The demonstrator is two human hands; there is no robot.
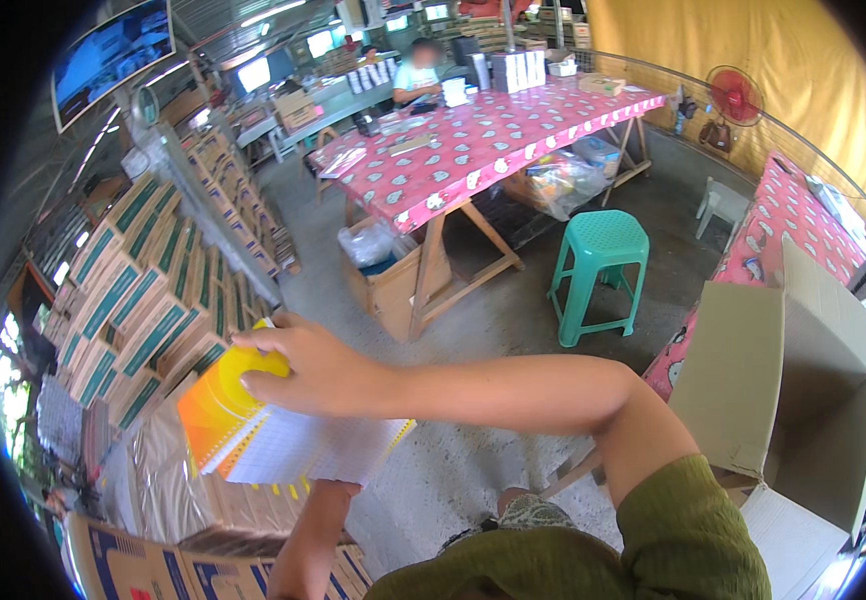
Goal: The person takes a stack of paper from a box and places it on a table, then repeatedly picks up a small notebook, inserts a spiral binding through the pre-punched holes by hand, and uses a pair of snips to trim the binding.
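Observation:
A spiral notebook (313, 450) with lined white pages and a yellow-orange cover (215, 398) is spread open in front of me, at the left. My right hand (303, 368) reaches across from the right and is closed on the cover, thumb on one face. Under the pages comes my left hand (339, 488); only its wrist shows, and the notebook hides its fingers. Yellow binding loops run along the notebook's edges. Below the notebook lies a plastic-wrapped stack (168, 470) of cartons.
Stacked cartons (143, 300) rise at the left. A pink-covered table (453, 165) stands ahead, with a seated person (416, 78) behind it. A green stool (603, 265) is right of centre. At the right, an open cardboard box (728, 375) adjoins another pink-covered table (753, 230).

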